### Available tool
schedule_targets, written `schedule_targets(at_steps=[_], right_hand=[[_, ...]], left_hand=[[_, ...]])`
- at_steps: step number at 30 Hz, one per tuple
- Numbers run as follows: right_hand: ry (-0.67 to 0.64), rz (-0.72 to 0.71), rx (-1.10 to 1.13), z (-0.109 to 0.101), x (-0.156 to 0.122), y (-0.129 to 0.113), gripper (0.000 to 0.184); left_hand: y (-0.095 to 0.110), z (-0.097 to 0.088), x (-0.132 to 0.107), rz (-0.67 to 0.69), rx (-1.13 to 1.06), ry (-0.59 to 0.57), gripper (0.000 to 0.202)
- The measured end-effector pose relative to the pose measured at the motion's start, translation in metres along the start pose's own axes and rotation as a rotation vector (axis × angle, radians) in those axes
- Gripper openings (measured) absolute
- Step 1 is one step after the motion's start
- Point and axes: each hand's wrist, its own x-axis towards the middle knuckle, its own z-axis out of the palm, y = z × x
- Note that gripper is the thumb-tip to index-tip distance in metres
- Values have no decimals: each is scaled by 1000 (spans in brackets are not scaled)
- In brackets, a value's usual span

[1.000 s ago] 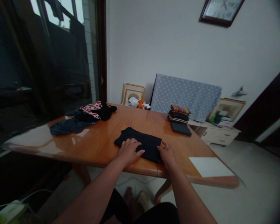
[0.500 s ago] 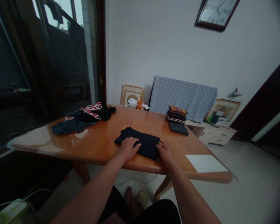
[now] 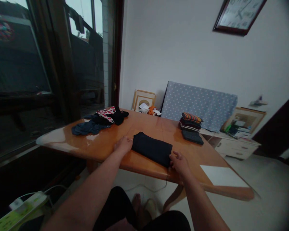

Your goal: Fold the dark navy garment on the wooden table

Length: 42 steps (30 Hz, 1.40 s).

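Note:
A folded black garment (image 3: 152, 149) lies near the front edge of the wooden table (image 3: 144, 126). My left hand (image 3: 123, 144) rests at the garment's left end, fingers curled against its edge. At the right end, my right hand (image 3: 179, 161) pinches the near corner of the cloth. Both forearms reach in from the bottom of the view.
A heap of unfolded clothes (image 3: 100, 120) sits at the table's far left. A stack of folded clothes (image 3: 190, 122) stands at the far right, with a dark folded piece (image 3: 192, 136) in front of it. A white sheet (image 3: 223, 175) lies at the near right corner. Cabinet (image 3: 233, 146) behind.
My left hand slid off the top of the black garment to its left end. My right hand stayed at the right end. The camera shifted, so the table sits further right.

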Motion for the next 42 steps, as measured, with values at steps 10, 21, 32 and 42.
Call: schedule_targets(at_steps=[10, 21, 32, 42], right_hand=[[77, -126, -204, 16, 5, -5, 75], [155, -333, -369, 37, 13, -23, 46], [-345, 21, 200, 127, 29, -62, 27], [-241, 74, -38, 157, 51, -68, 16]], left_hand=[[12, 0, -8, -2, 74, -33, 18], [8, -7, -47, 164, 63, 148, 17], [28, 8, -84, 549, 10, 65, 31], [19, 5, -79, 623, -143, 33, 23]])
